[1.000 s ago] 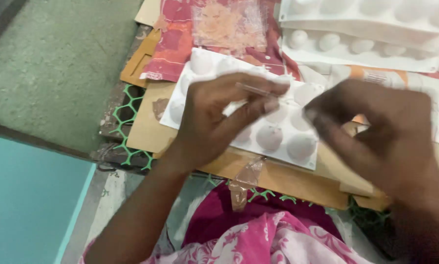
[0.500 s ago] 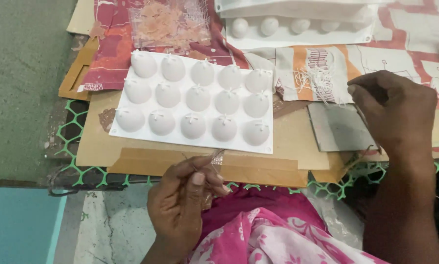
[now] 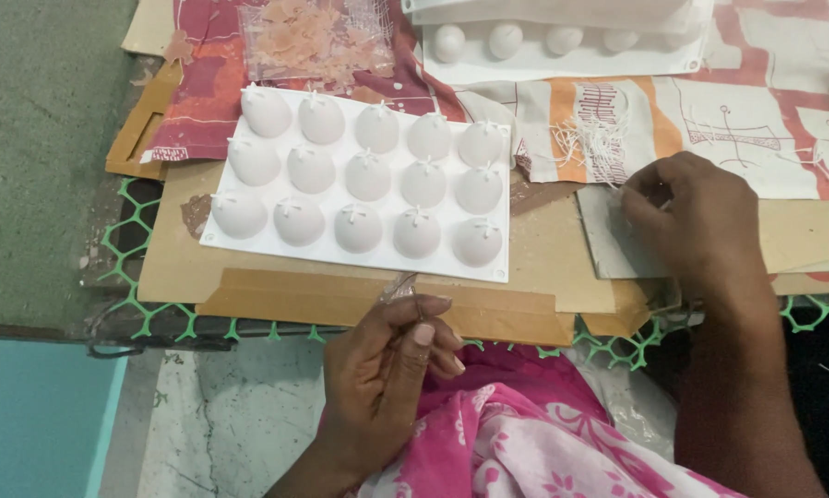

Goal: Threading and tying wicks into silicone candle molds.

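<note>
left hand (image 3: 382, 369) near the lap, grip pinched on a thin needle (image 3: 418, 304), right hand (image 3: 700, 217) fingers closed on white threads (image 3: 599, 138) at right, white dome mold (image 3: 363, 184) on table just beyond

White mould tray (image 3: 359, 175), matt and smooth, looks like soft silicone, domes faintly sheened. Under it, brown cardboard sheets (image 3: 359, 300), dull and papery, edges frayed. Printed cloth (image 3: 709, 120) in red, orange and white, woven and matt, with a tuft of white cotton threads (image 3: 599, 138) on it. Green plastic mesh (image 3: 147, 309), slightly glossy. Clear crinkly plastic packet (image 3: 313, 41), shiny. Pink patterned fabric (image 3: 543, 433) on the lap, soft. Floor (image 3: 36, 120) rough, grey-green.
</note>
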